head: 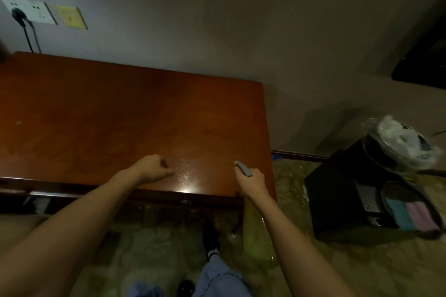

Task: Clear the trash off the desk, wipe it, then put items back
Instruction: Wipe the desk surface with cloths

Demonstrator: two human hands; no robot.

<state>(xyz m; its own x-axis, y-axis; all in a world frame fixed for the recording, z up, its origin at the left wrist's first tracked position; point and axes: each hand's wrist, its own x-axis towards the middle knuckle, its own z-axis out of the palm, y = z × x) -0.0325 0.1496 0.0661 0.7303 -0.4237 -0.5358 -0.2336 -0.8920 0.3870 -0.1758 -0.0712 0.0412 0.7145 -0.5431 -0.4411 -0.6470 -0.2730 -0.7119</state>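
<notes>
The reddish-brown polished wooden desk (135, 113) stands against the pale wall, its top glossy, with a patch of fine droplets or specks (184, 169) catching the light near the front edge, between the two hands. The right hand (251, 179) is curled round a small grey elongated object (243, 168), held at the desk's front right corner; what the object is cannot be told, and a translucent greenish shape below the forearm is too blurred to identify. The left hand (152, 167) hangs over the front of the desk with fingers curled in loosely, holding nothing visible; whether it touches the surface cannot be told. Both forearms reach forward from below, bare. On the floor to the right, a black box-shaped unit (342, 200) carries a bin lined with clear plastic (398, 144) holding white crumpled waste.
</notes>
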